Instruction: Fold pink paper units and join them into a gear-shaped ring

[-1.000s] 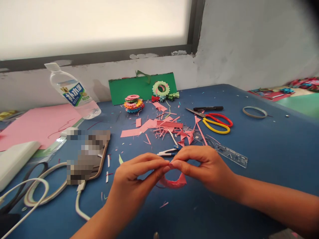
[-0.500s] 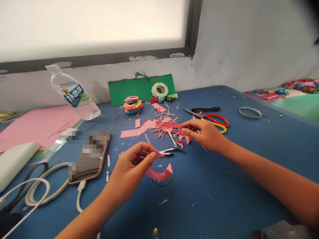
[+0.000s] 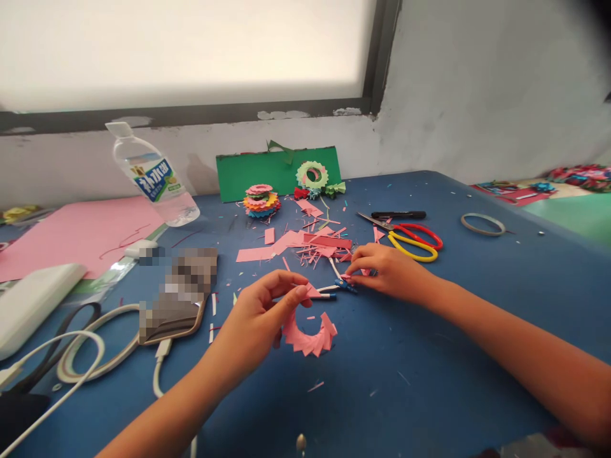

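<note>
Between thumb and fingers, my left hand (image 3: pixel 260 312) pinches a curved, open ring of folded pink paper (image 3: pixel 312 343) with pointed edges. The ring is held above the blue table, and my fingers hide its left part. My right hand (image 3: pixel 394 272) has its fingertips closed on a small pink paper piece (image 3: pixel 345 277), beside the blue head of a drawing compass (image 3: pixel 344 285) with white legs. Loose pink paper strips and scraps (image 3: pixel 286 243) lie just beyond both hands. Scissors (image 3: pixel 413 245) with red and yellow handles lie past my right hand.
At the left are a water bottle (image 3: pixel 160 181), a phone (image 3: pixel 184 305), a white cable (image 3: pixel 160 369) and pink paper sheets (image 3: pixel 86 232). Finished paper rings (image 3: pixel 261 202) and a green board (image 3: pixel 258 172) stand at the back. A black pen (image 3: pixel 398 215) and tape roll (image 3: pixel 482 224) lie right.
My right hand has come down and nearer, from the strips to beside the compass, and closed on a small pink piece. The pink ring has tilted to show its flat face.
</note>
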A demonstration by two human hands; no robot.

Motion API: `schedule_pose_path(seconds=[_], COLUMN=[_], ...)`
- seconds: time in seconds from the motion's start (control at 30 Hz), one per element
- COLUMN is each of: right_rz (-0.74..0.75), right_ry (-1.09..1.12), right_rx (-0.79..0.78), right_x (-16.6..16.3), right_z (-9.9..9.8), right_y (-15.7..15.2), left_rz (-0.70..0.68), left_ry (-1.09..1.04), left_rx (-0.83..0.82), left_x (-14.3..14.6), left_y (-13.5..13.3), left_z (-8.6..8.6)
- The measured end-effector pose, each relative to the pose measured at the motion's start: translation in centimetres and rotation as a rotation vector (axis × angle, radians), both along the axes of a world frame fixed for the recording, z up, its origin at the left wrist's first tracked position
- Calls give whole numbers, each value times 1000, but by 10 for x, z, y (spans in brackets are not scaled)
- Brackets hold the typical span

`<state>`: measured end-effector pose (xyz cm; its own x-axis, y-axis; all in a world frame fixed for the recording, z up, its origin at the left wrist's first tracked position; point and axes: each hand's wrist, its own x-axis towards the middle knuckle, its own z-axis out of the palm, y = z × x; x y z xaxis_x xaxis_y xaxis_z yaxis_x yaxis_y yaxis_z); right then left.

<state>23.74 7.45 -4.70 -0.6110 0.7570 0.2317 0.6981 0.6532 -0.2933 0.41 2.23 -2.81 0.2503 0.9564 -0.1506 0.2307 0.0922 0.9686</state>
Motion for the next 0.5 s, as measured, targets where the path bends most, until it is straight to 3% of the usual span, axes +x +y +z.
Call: schedule_pose_path(seconds=[0.23,0.5], right_rz=[88,71], right_ry=[-33,103], right_rx=[-90,-196], right_x=[3,1], right_z=[3,6], right_y=[0,-2], left_rz=[-16,-43], left_ry=[-30,-38], left_rx=[25,33], left_x=[1,0], left_y=[-2,-4], left_z=[4,2])
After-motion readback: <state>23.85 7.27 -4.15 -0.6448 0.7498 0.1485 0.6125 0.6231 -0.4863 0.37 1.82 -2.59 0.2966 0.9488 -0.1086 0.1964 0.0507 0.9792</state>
